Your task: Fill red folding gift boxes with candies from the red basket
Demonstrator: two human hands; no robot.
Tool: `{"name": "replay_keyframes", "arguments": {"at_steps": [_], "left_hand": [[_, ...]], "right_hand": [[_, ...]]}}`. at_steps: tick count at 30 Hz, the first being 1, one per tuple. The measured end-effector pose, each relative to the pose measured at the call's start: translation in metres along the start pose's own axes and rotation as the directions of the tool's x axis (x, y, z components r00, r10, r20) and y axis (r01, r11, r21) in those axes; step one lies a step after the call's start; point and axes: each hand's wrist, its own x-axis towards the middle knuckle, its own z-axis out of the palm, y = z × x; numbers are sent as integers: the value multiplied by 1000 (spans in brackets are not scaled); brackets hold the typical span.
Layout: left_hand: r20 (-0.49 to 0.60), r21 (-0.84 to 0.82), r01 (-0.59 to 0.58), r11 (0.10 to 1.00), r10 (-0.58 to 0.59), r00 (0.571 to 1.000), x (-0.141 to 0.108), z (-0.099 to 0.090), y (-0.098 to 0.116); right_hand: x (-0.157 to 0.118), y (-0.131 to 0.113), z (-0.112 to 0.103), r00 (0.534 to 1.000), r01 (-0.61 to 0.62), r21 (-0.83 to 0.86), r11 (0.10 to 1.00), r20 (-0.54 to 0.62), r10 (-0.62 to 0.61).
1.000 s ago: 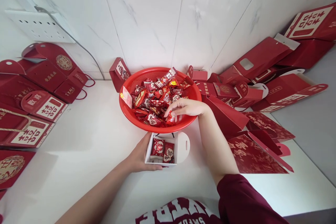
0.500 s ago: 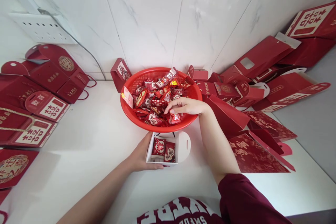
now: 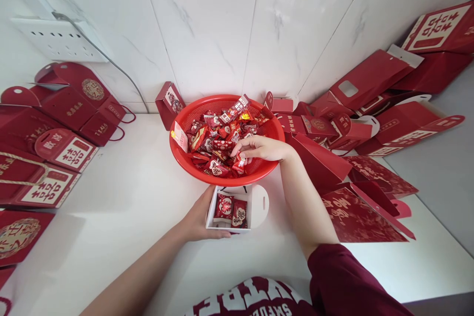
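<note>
At center of frame, right hand [image 3: 259,149] over red basket [image 3: 255,177], grip pinching wrapped candy [image 3: 239,164] between thumb and fingertips, just above heap of packets [image 3: 222,145]. Below basket, left hand [image 3: 200,217] wrapped around left side of small open box [image 3: 255,207], grip closed on it; two red sachets [image 3: 224,206] inside. Red cartons [image 3: 76,152] on tabletop [image 3: 126,168], left of frame; red gift boxes [image 3: 361,212] at right.
</note>
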Motion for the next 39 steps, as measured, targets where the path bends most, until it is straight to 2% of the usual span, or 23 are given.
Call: {"name": "replay_keyframes", "arguments": {"at_steps": [28,31,34,37,38,39], "left_hand": [[7,30,-13,999,13,1000,0,-1,-2],[12,39,-9,999,9,1000,0,-1,-2],[3,45,-16,999,16,1000,0,-1,-2],[0,48,-34,998,34,999,0,-1,-2],[-1,53,-36,998,36,999,0,-1,-2],[-2,59,-38,998,38,999,0,-1,-3]], "right_hand": [[2,1,2,999,14,-45,999,-40,-16],[3,0,4,997,12,-39,999,-78,-15],[3,-5,7,968,102,-39,994,-226,-108],[-2,-16,14,873,262,-33,964,-418,-252],[-5,-21,18,850,297,-34,954,-446,-280],[-8,-27,22,848,315,-38,948,-437,-299]]}}
